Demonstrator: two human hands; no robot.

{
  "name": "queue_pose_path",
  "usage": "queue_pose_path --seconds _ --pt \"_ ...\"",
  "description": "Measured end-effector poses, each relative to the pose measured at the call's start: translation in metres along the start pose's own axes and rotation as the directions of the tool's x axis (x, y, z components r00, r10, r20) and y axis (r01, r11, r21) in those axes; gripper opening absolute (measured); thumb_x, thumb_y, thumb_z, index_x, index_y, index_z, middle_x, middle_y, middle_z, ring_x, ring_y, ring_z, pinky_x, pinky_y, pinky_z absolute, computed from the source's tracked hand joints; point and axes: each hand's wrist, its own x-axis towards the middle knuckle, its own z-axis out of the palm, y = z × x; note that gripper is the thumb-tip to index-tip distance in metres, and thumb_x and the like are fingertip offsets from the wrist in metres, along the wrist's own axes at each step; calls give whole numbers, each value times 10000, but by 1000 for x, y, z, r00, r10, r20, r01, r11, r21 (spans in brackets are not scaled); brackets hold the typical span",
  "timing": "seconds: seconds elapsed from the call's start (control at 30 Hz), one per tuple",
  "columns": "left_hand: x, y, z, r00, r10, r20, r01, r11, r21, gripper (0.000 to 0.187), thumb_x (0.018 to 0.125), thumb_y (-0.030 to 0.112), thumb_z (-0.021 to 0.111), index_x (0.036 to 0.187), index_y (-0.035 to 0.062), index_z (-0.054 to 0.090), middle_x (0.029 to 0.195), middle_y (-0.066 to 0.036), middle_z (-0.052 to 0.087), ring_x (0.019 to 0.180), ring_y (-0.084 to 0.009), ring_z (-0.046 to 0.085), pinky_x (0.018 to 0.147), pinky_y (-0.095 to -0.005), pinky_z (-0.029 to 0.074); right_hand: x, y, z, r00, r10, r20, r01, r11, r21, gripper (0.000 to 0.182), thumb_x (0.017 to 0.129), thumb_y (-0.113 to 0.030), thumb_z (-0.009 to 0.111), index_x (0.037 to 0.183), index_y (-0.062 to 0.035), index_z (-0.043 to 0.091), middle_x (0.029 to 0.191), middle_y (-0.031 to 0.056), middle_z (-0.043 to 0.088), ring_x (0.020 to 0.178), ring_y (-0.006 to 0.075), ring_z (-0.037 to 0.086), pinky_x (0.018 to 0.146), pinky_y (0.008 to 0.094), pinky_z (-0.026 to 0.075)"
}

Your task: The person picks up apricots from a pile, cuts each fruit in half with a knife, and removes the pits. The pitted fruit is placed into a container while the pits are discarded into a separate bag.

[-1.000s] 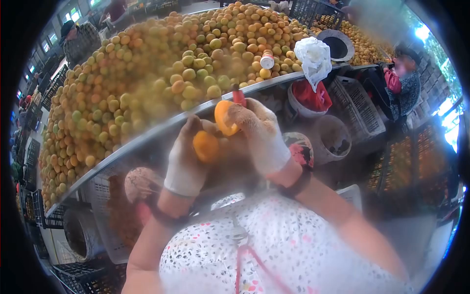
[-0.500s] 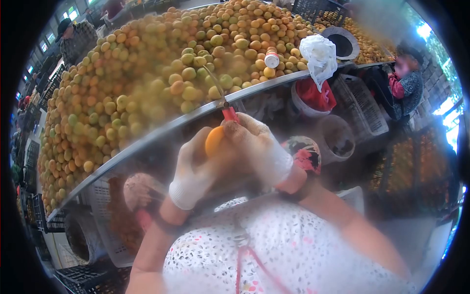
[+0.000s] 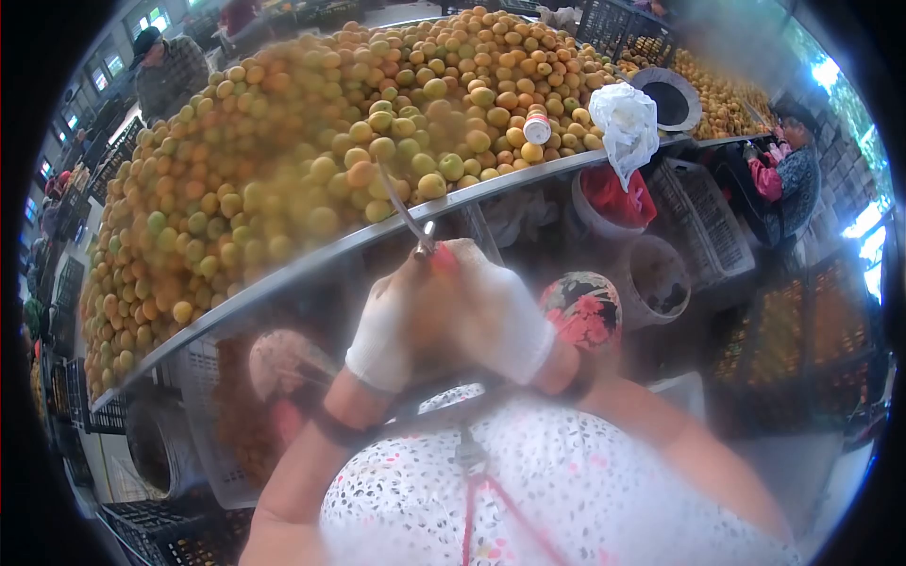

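Note:
Both my hands wear white knit gloves and meet in front of my lap. Clasped in my right hand (image 3: 500,307) is a red-handled peeling knife (image 3: 444,258) with a long, thin, curved metal blade pointing up and away. My left hand (image 3: 389,325) is closed beside it, fingers curled against the right. The orange persimmon seen in the left hand earlier is now hidden by the gloves and a blur over the middle of the picture. Beyond the blade lies a big heap of orange and greenish persimmons (image 3: 453,85).
A metal table edge (image 3: 311,255) runs in front of my hands. A white plastic bag (image 3: 626,127) and a small cup (image 3: 537,129) lie by the heap. Below stand a bucket with red lining (image 3: 613,200), another bucket (image 3: 656,278) and a crate (image 3: 703,222). People sit nearby.
My hands have drawn closer together, and the persimmon has gone out of sight between them. The red handle has shifted slightly lower. The whole view has moved a little.

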Motion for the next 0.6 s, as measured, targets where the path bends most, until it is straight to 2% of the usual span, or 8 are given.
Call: queue_pose_path --seconds 0.17,0.27,0.37,0.43,0.5,0.53,0.57,0.6 --pt "-1 -11 3 1000 3 -14 -4 997 -73 415 1022 428 523 1166 49 615 902 -45 672 707 -166 669 544 -295 537 -4 -4 -3 999 40 4 -40 997 -69 288 940 -217 673 1129 -46 540 851 204 657 799 402 673 658 418 524" --pt "-12 -5 8 996 55 76 -58 998 40 491 1014 484 513 1184 32 597 864 -80 672 672 -197 668 553 -311 541 -7 -28 -14 969 178 -171 -160 980 115 172 954 -138 662 1052 -23 580 807 122 655 759 207 669 672 340 514" --pt "-28 3 22 997 54 58 -59 993 102 582 996 543 509 1217 8 571 865 -109 675 661 -231 668 560 -331 538 -7 -31 -28 964 226 -138 -186 949 253 148 955 -139 660 1022 -21 600 810 121 650 747 196 666 664 331 512" --pt "-32 8 26 985 131 112 -140 988 72 623 983 576 509 1239 10 561 838 -107 663 652 -250 658 567 -339 525 -8 -44 -45 972 178 -155 -154 976 152 130 954 -137 656 982 -16 616 782 133 641 720 205 660 647 319 506" --pt "-36 12 29 978 156 141 -164 985 50 668 956 583 554 1283 1 532 830 -104 637 677 -248 645 591 -335 509 -10 -41 -58 963 -208 -169 133 919 -371 129 953 -139 655 975 -14 629 749 152 625 676 231 643 630 309 496" --pt "-37 13 27 965 194 175 -217 968 122 672 948 563 581 1306 -2 514 839 -102 625 695 -241 639 602 -329 505 -14 -47 -58 969 -96 -229 70 991 -118 136 947 -148 662 974 -16 646 733 172 611 649 271 625 602 320 490" --pt "-40 13 26 951 228 209 -269 944 192 682 939 544 608 1329 -4 497 849 -100 614 712 -234 632 612 -323 500 -17 -42 -61 969 40 -245 -46 999 -21 133 963 -143 651 978 -11 643 728 129 643 623 211 630 563 306 479" --pt "-43 16 29 954 189 233 -227 963 147 702 885 449 714 1359 -7 467 885 -104 612 745 -232 628 629 -315 499 -17 -50 -63 960 63 -274 -30 992 122 123 972 -139 644 969 -16 640 736 93 653 618 168 623 544 283 470"
